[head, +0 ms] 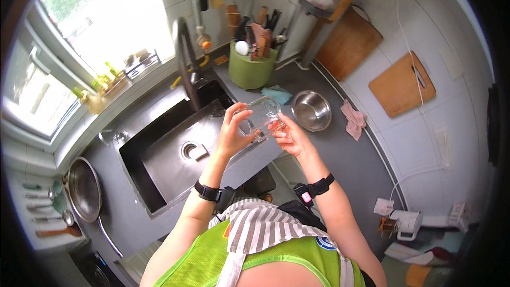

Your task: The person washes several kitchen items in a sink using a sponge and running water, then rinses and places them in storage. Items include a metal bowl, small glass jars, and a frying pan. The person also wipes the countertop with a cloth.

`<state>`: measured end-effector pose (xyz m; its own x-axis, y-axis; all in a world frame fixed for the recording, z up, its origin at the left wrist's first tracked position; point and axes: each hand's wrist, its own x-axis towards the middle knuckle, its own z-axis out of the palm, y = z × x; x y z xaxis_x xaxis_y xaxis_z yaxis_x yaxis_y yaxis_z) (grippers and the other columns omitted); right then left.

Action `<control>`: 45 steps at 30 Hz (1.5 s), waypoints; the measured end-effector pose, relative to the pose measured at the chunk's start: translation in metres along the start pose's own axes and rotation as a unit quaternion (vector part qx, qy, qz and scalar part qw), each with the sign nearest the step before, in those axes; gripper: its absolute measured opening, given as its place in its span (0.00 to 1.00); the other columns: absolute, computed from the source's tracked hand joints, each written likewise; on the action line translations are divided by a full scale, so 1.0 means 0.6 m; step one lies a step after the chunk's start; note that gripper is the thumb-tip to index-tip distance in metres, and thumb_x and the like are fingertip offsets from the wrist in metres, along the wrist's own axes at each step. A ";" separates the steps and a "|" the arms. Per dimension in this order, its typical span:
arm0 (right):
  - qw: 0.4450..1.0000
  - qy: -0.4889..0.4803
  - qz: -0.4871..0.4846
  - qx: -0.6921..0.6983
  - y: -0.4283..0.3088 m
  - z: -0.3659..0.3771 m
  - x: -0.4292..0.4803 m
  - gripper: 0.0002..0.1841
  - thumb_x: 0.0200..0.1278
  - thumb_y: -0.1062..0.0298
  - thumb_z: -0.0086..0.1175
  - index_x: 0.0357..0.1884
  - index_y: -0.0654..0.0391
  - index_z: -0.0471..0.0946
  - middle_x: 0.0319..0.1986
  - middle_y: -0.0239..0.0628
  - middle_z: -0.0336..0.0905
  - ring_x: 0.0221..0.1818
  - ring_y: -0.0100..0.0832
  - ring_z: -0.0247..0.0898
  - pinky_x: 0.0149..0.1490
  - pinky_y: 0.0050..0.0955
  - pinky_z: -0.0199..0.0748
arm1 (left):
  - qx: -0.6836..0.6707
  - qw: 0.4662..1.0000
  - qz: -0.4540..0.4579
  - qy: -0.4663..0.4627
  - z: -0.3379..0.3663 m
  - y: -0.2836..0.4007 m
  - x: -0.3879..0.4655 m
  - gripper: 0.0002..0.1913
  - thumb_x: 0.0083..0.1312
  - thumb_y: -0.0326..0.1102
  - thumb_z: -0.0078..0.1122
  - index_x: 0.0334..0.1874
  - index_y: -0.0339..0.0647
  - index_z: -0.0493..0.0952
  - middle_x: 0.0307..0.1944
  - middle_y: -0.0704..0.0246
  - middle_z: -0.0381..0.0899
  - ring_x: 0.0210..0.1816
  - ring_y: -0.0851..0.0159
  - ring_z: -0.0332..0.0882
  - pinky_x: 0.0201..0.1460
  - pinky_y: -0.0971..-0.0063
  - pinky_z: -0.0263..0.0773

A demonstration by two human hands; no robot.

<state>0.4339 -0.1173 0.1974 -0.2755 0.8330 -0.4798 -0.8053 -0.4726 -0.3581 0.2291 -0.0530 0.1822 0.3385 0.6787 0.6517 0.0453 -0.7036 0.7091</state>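
A clear glass vessel [261, 112], its exact kind hard to tell, is held up in front of me over the sink's right edge. My left hand [234, 129] curls around its left side. On its right, my right hand [289, 133] grips it near the rim with bent fingers. Below and to the left lies the dark metal sink [167, 143] with a pale block [198, 152] beside its drain. A steel bowl [311, 111] stands to the right of my hands, and a blue cloth [277, 95] lies just beyond them.
A green utensil holder [252, 69] stands behind the blue cloth. The tall faucet [187, 63] arches over the sink. A frying pan [84, 189] rests at the left. A pink cloth [353, 119] lies by the wall, where wooden cutting boards [402, 83] hang.
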 end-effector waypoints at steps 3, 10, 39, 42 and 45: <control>0.996 0.022 -0.024 -0.084 0.028 0.052 0.015 0.18 0.68 0.52 0.47 0.28 0.55 0.74 0.30 0.42 0.78 0.17 0.22 0.62 0.19 0.16 0.65 | 0.016 0.998 0.018 0.053 -0.041 0.001 -0.025 0.37 0.41 0.24 0.75 0.55 0.43 0.65 0.60 0.58 0.59 0.60 0.56 0.66 0.54 0.68 0.75; 0.910 -0.062 -0.195 -0.360 0.094 0.192 0.003 0.18 0.71 0.52 0.42 0.36 0.59 0.66 0.30 0.47 0.79 0.22 0.34 0.77 0.26 0.24 0.76 | 0.026 0.974 -0.036 0.222 -0.079 0.017 -0.046 0.44 0.44 0.28 0.74 0.64 0.43 0.59 0.67 0.56 0.54 0.64 0.53 0.61 0.60 0.62 0.69; -0.063 0.418 -0.680 -0.599 -0.192 0.300 -0.709 0.10 0.64 0.64 0.51 0.36 0.58 0.66 0.21 0.36 0.77 0.21 0.36 0.76 0.25 0.30 0.72 | -0.037 0.942 -0.125 -0.309 0.024 0.064 0.052 0.30 0.52 0.34 0.69 0.59 0.40 0.69 0.69 0.58 0.56 0.59 0.55 0.69 0.47 0.67 0.73; -0.077 0.508 -0.652 -0.557 -0.278 0.388 -0.853 0.16 0.68 0.53 0.45 0.36 0.58 0.67 0.18 0.34 0.77 0.19 0.34 0.76 0.21 0.28 0.68 | -0.052 0.948 -0.040 -0.311 0.071 0.155 0.131 0.30 0.52 0.33 0.69 0.59 0.40 0.70 0.69 0.57 0.56 0.58 0.55 0.70 0.48 0.68 0.73; -0.022 0.592 -0.574 -0.565 -0.373 0.449 -0.945 0.22 0.69 0.50 0.42 0.34 0.64 0.69 0.19 0.41 0.78 0.19 0.36 0.77 0.20 0.29 0.70 | -0.060 0.953 0.000 -0.296 0.093 0.224 0.184 0.29 0.52 0.33 0.69 0.59 0.39 0.70 0.69 0.58 0.55 0.58 0.54 0.70 0.52 0.67 0.72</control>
<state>0.6288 -0.4064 0.7655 0.2636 0.1982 0.9440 0.7756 -0.6255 -0.0852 0.3250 -0.0843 0.3344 0.8118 0.4149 0.4109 -0.0508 -0.6508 0.7576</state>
